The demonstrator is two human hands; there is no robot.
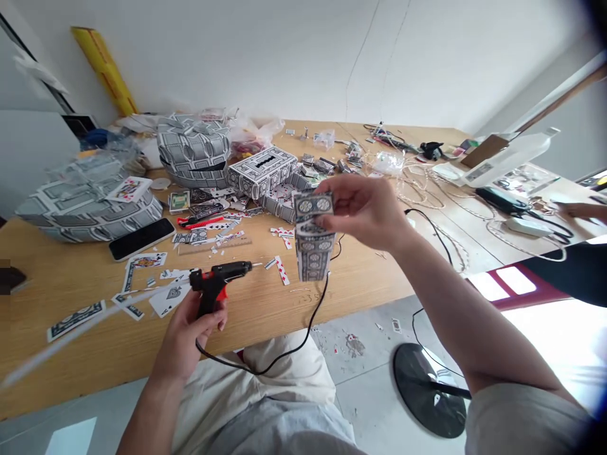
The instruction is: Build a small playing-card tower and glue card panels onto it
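Observation:
My left hand is wrapped round the grip of a black and red hot glue gun, its nozzle pointing right. A long clear glue stick sticks out of the gun's back end. Up in my right hand is a narrow piece built from playing cards, pinched at its upper part between thumb and fingers. Patterned grey card backs face me, and the piece hangs upright above the table. A gap separates the nozzle from it. Cut card strips lie between the two on the table.
Card-built boxes and round card-covered forms stand at the back left. A phone, a red cutter and loose cards are nearby. The gun's black cable crosses my lap. Another person's hand is at far right.

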